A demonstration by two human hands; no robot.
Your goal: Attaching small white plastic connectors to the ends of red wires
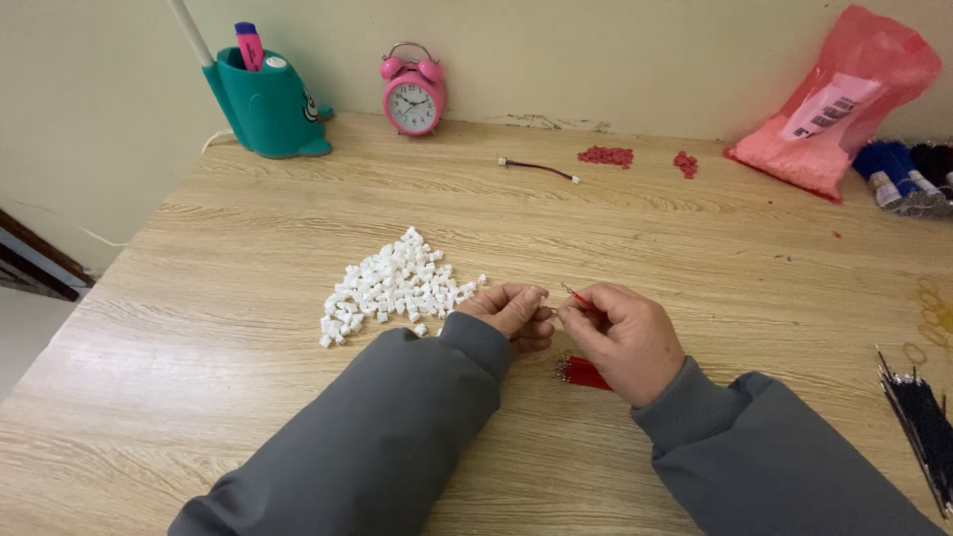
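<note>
A thin red wire (575,295) is pinched between the fingertips of the right hand (623,337), its tip angled up and to the left toward the left hand (514,310), whose fingers are curled together over something too small to be made out. A bundle of red wires (584,373) is seen lying flat on the table (596,218) just below the right hand, and a loose heap of small white plastic connectors (395,285) is spread just left of the left hand.

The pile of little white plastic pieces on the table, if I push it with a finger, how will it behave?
The pile of white pieces would probably scatter, since the bits lie loose. They look small and blocky, so likely light and apt to slide on the smooth wooden table, not roll.
</note>
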